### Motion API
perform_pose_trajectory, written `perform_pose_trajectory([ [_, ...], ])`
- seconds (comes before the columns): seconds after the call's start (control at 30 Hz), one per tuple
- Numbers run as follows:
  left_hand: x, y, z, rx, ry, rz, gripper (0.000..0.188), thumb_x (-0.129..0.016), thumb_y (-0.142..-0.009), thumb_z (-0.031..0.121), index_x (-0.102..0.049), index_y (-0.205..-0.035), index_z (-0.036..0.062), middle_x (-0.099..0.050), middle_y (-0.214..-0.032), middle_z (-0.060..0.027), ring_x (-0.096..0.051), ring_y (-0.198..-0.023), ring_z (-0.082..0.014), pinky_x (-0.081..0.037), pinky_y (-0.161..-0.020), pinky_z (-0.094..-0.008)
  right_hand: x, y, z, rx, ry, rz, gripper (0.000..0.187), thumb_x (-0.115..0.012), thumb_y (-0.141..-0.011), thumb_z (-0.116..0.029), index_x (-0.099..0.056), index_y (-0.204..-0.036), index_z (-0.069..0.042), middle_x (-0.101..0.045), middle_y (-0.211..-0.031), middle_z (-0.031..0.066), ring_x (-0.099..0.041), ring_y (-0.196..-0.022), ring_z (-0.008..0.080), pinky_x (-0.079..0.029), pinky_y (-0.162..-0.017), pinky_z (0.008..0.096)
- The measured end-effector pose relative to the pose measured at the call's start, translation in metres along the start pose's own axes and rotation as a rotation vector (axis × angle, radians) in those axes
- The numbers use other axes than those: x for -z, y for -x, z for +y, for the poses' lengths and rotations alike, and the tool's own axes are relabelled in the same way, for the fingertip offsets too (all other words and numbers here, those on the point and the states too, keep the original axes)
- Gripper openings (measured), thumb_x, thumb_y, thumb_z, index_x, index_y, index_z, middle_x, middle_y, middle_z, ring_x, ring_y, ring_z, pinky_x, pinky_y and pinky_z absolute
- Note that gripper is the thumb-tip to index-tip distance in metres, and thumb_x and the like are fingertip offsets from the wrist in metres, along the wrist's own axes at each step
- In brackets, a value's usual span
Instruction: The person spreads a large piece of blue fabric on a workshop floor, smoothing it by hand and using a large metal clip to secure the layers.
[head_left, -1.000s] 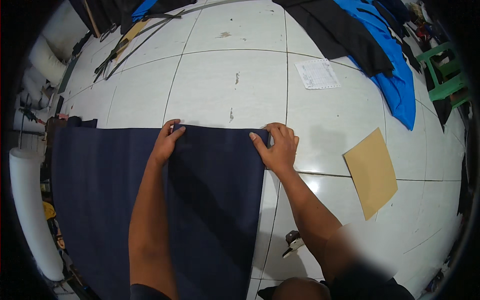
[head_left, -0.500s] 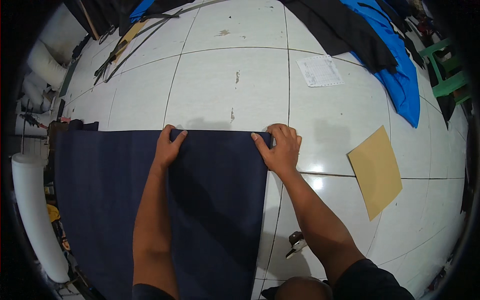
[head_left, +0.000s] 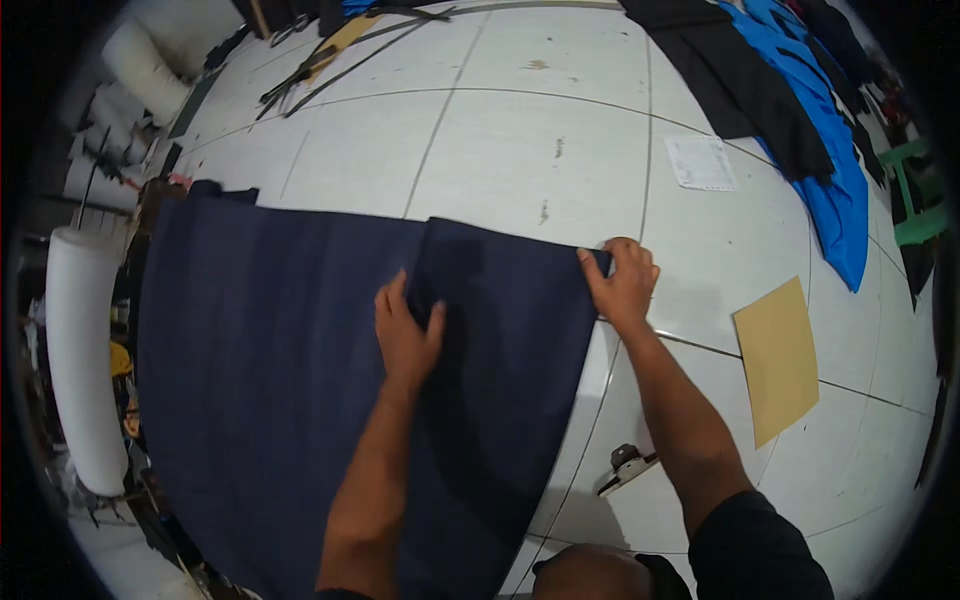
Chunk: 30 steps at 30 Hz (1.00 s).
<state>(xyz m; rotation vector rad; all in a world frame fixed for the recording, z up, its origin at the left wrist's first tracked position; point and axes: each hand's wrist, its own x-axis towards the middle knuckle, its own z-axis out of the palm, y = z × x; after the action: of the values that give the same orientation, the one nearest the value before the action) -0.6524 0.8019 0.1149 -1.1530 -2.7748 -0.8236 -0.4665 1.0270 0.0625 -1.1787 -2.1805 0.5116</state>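
Note:
A wide piece of dark navy fabric (head_left: 270,330) lies on white floor tiles, its right part folded over into a double layer. My right hand (head_left: 625,285) pinches the far right corner of that folded part, thumb on top and the other fingers over the edge. Over the fold line, a little nearer than the far edge, my left hand (head_left: 408,335) has its thumb and fingers apart and grips nothing. Whether it touches the cloth I cannot tell. A small metal clip-like tool (head_left: 627,465) lies on the tiles beside my right forearm.
Tan card (head_left: 778,360) lies right of my right hand. Beyond it are a white printed sheet (head_left: 702,163), black cloth (head_left: 740,80), blue cloth (head_left: 835,200) and a green stool (head_left: 920,195). A white roll (head_left: 85,360) stands at the left; black strips (head_left: 350,70) lie at the far left.
My left hand has let go of the far edge and come nearer over the cloth. The right hand keeps its corner. The whole view has shifted and tilted, so the fabric appears slanted.

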Motion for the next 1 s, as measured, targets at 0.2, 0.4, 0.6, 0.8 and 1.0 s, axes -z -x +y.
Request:
perform_pose_trajectory([
  [0.2,0.121,0.19,-0.051,0.211,-0.188,-0.153,0.058,-0.069,-0.077,0.018,-0.044,-0.128,0.0037,-0.04,-0.131,-0.0222,-0.039,-0.122,-0.0397,-0.035,-0.101,-0.0467,0.0,-0.003,0.002,-0.072,-0.026,-0.081,0.043,-0.061,-0.083,-0.049,-0.062,-0.094,-0.007,-0.062,-0.091,0.0081,-0.054,-0.096,0.0289,-0.035,-0.084,0.0436],
  [0.4,0.248,0.36,-0.113,0.511,-0.37,-0.359,0.058,-0.071,-0.074,0.018,-0.048,-0.125,0.0051,-0.04,-0.132,-0.023,-0.038,-0.123,-0.0405,-0.032,-0.102,-0.0472,0.006,-0.033,0.063,-0.152,-0.655,-0.246,0.043,-0.049,-0.092,-0.038,-0.049,-0.123,-0.008,-0.053,-0.122,0.0092,-0.047,-0.116,0.0222,-0.035,-0.098,0.0355],
  [0.6,0.287,0.538,-0.072,0.807,-0.291,-0.365,0.058,-0.072,-0.075,0.019,-0.048,-0.126,0.0073,-0.035,-0.138,-0.0242,-0.033,-0.128,-0.0421,-0.029,-0.105,-0.0495,0.105,0.105,0.033,0.409,-0.173,-0.763,0.064,-0.059,-0.075,-0.016,-0.039,-0.133,0.001,-0.04,-0.137,0.0181,-0.035,-0.129,0.0296,-0.029,-0.107,0.0396],
  [0.8,0.21,0.546,-0.034,0.414,-0.117,-0.45,0.059,-0.063,-0.083,0.033,-0.044,-0.134,0.0113,-0.03,-0.142,-0.0247,-0.029,-0.131,-0.0427,-0.028,-0.105,-0.052,0.195,0.228,0.025,0.403,-0.051,-0.895,0.045,-0.057,-0.088,-0.009,-0.042,-0.129,0.003,-0.051,-0.12,0.0239,-0.054,-0.107,0.0336,-0.045,-0.089,0.0379],
  [1.0,0.172,0.539,-0.035,0.427,-0.106,-0.5,0.064,-0.057,-0.086,0.042,-0.033,-0.142,0.0215,-0.03,-0.141,-0.0264,-0.029,-0.132,-0.0423,-0.032,-0.102,-0.055,0.206,0.279,0.001,-0.026,-0.017,-0.703,0.027,-0.057,-0.091,-0.023,-0.057,-0.103,0.001,-0.062,-0.086,0.0129,-0.058,-0.075,0.0191,-0.048,-0.069,0.0321],
])
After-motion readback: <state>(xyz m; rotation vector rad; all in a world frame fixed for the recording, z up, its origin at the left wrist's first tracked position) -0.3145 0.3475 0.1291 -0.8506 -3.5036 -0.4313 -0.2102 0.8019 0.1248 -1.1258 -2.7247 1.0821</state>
